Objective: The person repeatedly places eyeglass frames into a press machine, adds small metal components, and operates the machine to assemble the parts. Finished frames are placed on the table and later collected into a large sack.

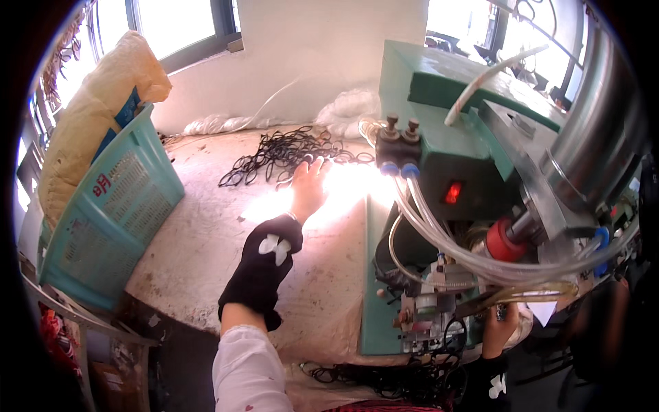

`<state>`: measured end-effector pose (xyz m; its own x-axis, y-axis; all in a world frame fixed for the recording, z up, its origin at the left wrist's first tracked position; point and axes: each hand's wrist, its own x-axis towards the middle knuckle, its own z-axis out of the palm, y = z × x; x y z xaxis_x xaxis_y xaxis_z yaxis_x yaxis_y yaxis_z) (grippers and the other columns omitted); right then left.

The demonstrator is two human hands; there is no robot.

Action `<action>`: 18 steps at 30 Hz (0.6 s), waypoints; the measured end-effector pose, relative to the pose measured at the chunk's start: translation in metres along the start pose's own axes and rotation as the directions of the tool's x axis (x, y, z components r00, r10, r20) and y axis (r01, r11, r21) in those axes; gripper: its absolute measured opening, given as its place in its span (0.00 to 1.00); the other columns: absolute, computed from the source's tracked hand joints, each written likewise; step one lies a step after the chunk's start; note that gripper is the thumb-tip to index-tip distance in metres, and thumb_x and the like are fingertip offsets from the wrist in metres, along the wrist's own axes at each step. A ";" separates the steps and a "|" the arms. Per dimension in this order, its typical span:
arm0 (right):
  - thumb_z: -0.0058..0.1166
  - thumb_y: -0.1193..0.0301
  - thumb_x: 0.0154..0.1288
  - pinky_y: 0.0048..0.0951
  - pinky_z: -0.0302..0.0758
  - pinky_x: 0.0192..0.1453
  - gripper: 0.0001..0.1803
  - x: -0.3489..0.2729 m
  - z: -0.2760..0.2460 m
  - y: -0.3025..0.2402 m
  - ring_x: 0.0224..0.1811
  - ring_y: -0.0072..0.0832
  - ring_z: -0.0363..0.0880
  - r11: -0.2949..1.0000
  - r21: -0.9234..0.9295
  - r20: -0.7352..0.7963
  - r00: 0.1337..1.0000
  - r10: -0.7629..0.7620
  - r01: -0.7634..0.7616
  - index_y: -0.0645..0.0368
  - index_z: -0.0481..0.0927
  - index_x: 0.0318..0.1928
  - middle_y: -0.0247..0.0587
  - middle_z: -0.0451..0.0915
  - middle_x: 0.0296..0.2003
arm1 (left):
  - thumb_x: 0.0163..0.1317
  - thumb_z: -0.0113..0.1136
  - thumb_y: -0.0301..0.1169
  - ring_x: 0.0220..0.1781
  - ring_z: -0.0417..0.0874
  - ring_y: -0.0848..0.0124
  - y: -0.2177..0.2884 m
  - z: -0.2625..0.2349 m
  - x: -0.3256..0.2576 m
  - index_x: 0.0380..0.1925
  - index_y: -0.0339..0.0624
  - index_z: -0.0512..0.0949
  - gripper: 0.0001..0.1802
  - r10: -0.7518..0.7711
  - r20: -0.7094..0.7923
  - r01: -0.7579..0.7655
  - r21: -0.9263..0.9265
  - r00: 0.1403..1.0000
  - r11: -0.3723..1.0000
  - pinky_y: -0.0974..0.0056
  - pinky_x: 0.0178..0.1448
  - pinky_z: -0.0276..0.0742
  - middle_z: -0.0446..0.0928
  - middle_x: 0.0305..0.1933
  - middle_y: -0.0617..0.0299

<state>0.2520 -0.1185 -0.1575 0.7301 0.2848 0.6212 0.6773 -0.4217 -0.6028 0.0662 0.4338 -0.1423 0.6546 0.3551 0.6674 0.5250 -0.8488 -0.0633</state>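
My left hand (310,191) reaches over the worktable, fingers stretched out and slightly apart, at the near edge of a loose pile of thin black cord loops (264,156). Bright light washes out part of that hand. On the right stands a green machine (439,147) with clear air tubes and a small metal work head (425,305). Beside this head, low at the right, my right hand (500,331) has its fingers curled up; what they hold is hidden. A black loop (454,335) hangs at the machine's front, close to the right hand.
A turquoise plastic basket (117,230) holding a tan sack (86,130) leans at the left. White fluffy material (350,113) lies along the wall. More black loops (384,378) hang at the table's front edge. A large metal cylinder (590,130) overhangs the right side.
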 end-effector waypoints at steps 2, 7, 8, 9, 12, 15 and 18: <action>0.62 0.76 0.60 0.36 0.75 0.59 0.18 -0.002 -0.008 0.016 0.50 0.40 0.83 0.994 0.107 0.089 0.996 0.011 -0.020 0.71 0.80 0.50 0.50 0.84 0.43 | 0.68 0.57 0.52 0.71 0.67 0.44 -0.016 0.048 0.047 0.70 0.49 0.72 0.34 -0.115 0.120 0.119 -0.029 0.986 0.992 0.42 0.73 0.63 0.68 0.73 0.50; 0.63 0.62 0.64 0.48 0.72 0.63 0.25 -0.011 -0.016 0.038 0.55 0.54 0.79 0.970 -0.228 0.098 0.993 -0.058 0.079 0.71 0.79 0.53 0.60 0.82 0.50 | 0.63 0.50 0.70 0.80 0.58 0.43 0.013 0.040 0.100 0.75 0.71 0.64 0.42 -0.522 0.619 0.499 0.231 0.587 0.835 0.24 0.78 0.40 0.56 0.82 0.56; 0.62 0.61 0.65 0.51 0.71 0.63 0.26 -0.015 -0.017 0.034 0.57 0.56 0.79 0.969 -0.243 0.092 0.996 -0.023 0.045 0.71 0.79 0.53 0.63 0.81 0.52 | 0.63 0.53 0.68 0.80 0.57 0.42 0.003 0.044 0.091 0.75 0.75 0.64 0.40 -0.490 0.644 0.415 0.280 0.588 0.866 0.22 0.77 0.42 0.56 0.82 0.57; 0.61 0.61 0.66 0.51 0.72 0.62 0.25 -0.020 -0.020 0.049 0.56 0.56 0.79 0.954 -0.292 0.098 0.994 -0.046 0.073 0.71 0.79 0.53 0.62 0.82 0.51 | 0.62 0.55 0.66 0.80 0.56 0.41 -0.001 0.056 0.083 0.74 0.76 0.64 0.40 -0.482 0.629 0.438 0.240 0.610 0.866 0.21 0.76 0.44 0.57 0.82 0.57; 0.60 0.70 0.64 0.42 0.75 0.55 0.14 -0.010 0.008 0.070 0.47 0.47 0.83 0.977 -0.137 0.043 0.987 -0.157 0.162 0.69 0.83 0.45 0.54 0.85 0.40 | 0.60 0.61 0.62 0.79 0.55 0.41 -0.079 0.100 0.001 0.74 0.77 0.64 0.41 -0.494 0.386 0.403 0.295 0.779 0.866 0.19 0.73 0.47 0.59 0.81 0.60; 0.60 0.78 0.62 0.35 0.76 0.51 0.07 -0.013 -0.017 0.039 0.42 0.37 0.83 0.999 -0.029 0.005 1.000 -0.016 0.016 0.68 0.84 0.41 0.48 0.84 0.37 | 0.59 0.56 0.70 0.74 0.62 0.38 0.004 0.023 -0.012 0.65 0.57 0.77 0.42 -0.321 0.596 0.245 0.207 0.736 0.947 0.19 0.71 0.48 0.67 0.75 0.54; 0.60 0.84 0.59 0.30 0.75 0.55 0.10 0.011 -0.010 -0.022 0.44 0.36 0.83 0.984 0.144 0.028 0.995 0.097 -0.100 0.66 0.86 0.42 0.46 0.85 0.39 | 0.58 0.54 0.73 0.73 0.64 0.36 0.020 -0.058 -0.052 0.60 0.56 0.82 0.42 -0.331 0.572 0.333 0.106 0.750 0.937 0.23 0.72 0.49 0.72 0.72 0.50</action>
<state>0.2445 -0.1144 -0.1328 0.7947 0.2665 0.5454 0.6067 -0.3195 -0.7279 0.0111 0.3752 -0.1352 0.6284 0.7717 0.0973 0.7675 -0.6355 0.0838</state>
